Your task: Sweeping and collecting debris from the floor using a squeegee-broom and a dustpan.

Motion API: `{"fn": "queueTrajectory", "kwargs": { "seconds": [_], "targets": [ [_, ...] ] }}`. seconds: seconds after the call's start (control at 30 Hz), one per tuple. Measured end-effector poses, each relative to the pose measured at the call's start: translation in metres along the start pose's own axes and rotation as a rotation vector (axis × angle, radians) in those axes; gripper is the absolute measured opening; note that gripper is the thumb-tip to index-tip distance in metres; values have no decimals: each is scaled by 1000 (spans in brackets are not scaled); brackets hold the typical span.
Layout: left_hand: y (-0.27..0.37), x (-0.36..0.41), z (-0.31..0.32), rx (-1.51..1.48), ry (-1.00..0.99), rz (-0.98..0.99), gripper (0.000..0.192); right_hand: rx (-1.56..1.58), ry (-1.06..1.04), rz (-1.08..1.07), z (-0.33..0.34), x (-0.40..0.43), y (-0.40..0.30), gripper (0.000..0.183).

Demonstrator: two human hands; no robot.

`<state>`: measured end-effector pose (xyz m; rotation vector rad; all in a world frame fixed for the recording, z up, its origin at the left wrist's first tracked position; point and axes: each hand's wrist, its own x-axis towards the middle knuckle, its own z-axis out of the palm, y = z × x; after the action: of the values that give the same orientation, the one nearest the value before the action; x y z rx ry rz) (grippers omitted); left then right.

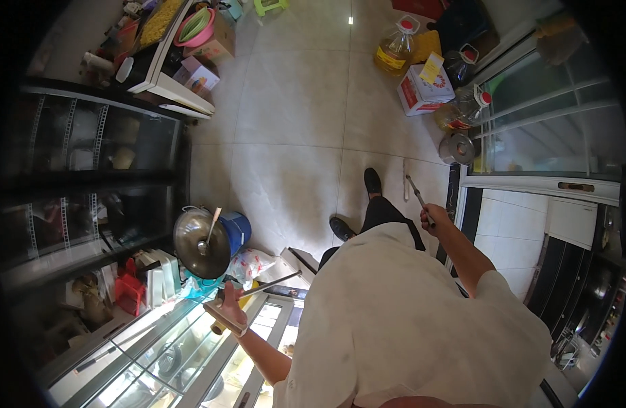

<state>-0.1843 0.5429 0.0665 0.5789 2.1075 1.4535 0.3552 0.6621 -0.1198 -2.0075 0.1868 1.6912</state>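
My left hand (232, 307) is closed around a tool with a flat, pale bar-shaped head (225, 317) and a thin metal rod (271, 284) that slants up to the right. A small yellowish cylindrical part shows under that hand. My right hand (436, 218) grips a grey pole (417, 191) near its lower end. The pole's far tip lies close to a narrow pale strip (405, 179) over the tiled floor; I cannot tell whether the two are joined.
A wok (202, 245) with a ladle rests on a blue bucket (236, 230). Glass-front cabinets (160, 367) stand at the lower left. Oil jugs (394, 51), a white-and-red box (426, 89) and a metal pot (456, 148) line the right side beside a sliding glass door (542, 122).
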Motion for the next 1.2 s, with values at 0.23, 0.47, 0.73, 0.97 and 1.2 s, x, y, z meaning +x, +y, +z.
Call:
{"fn": "queueTrajectory", "kwargs": {
  "seconds": [0.23, 0.47, 0.73, 0.97, 1.2],
  "targets": [
    [5, 25, 46, -62, -155, -73, 24, 55, -53, 31, -13, 36, -22, 10],
    [38, 42, 107, 6, -197, -31, 17, 2, -72, 28, 0, 53, -94, 26],
    [98, 43, 176, 94, -153, -61, 27, -85, -159, 29, 1, 79, -181, 23],
    [93, 84, 199, -8, -103, -67, 29, -186, -274, -19, 8, 95, -244, 20],
    [116, 136, 260, 56, -33, -176, 30, -270, -278, -39, 54, 98, -280, 19]
  ]
}}
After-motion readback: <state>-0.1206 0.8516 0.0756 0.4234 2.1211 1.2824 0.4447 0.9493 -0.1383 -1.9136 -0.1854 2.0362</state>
